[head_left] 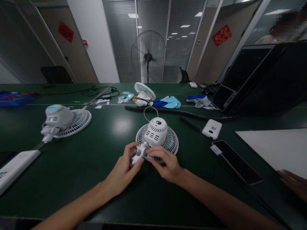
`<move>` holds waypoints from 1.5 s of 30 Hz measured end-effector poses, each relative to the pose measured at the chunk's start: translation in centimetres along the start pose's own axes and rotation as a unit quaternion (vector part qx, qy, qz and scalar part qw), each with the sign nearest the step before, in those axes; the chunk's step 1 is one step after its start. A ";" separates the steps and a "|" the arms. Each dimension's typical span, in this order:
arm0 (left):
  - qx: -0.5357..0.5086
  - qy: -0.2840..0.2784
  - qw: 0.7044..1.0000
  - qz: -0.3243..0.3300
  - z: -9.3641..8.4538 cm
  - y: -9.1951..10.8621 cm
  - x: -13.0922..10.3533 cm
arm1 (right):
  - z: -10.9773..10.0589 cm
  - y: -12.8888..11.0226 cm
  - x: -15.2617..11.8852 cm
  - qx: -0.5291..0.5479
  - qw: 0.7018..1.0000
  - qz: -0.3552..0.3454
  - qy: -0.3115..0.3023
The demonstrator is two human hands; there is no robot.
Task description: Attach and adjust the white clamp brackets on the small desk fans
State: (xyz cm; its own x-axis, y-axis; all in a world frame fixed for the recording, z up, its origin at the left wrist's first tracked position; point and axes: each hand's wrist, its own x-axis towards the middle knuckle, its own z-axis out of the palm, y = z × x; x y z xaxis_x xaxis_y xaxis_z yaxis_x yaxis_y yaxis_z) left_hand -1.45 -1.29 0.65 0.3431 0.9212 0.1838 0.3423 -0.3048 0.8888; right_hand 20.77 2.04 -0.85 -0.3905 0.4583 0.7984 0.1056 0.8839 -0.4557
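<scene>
In front of me a small white fan (157, 131) lies grille-down on the green table, its motor housing facing up. A white clip-like bracket (141, 152) juts from the fan's near side. My left hand (124, 167) grips this bracket, thumb below and fingers around its left side. My right hand (166, 163) pinches at the bracket's right side, where it meets the housing; whatever small part may be between those fingertips is hidden. Part of the grille (174, 140) shows light blue blades through its slots. A thin pale cable loops behind the housing.
Another white fan (59, 116) lies at left, and a third (145, 94) stands farther back among blue fan blades (171, 102). A power bank (212, 129) and phone (236, 161) lie right. A black tower (242, 76) stands behind them. Another person's hand (294, 180) rests at the right edge.
</scene>
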 end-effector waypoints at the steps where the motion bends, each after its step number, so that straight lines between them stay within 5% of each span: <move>1: -0.026 -0.004 1.000 -0.014 0.1 -0.1 0.1 | 0.0 0.0 0.0 0.000 1.000 -0.009 -0.003; 10: -0.158 -0.007 0.985 -0.063 0.0 -0.5 0.9 | -0.5 -0.3 0.2 0.014 1.000 -0.011 0.005; 24: -0.171 0.000 0.982 -0.085 -0.2 -0.8 1.2 | -0.5 0.1 -0.2 0.034 0.999 0.006 -0.009; 39: -0.166 0.005 0.983 -0.080 -0.3 -0.7 1.3 | -0.6 -0.2 -0.2 -0.116 0.991 -0.003 0.061; 45: -0.166 -0.013 0.983 -0.076 -0.3 -0.6 1.3 | -0.6 -0.2 -0.5 -0.156 0.986 -0.064 0.011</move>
State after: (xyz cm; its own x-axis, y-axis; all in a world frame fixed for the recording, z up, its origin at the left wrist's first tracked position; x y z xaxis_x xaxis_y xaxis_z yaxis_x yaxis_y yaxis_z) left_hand -1.47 0.21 0.47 0.3335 0.9422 0.0321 0.0883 -0.0651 0.9940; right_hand 21.51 1.68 -0.85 -0.3995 0.3392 0.8517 0.3340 0.9190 -0.2093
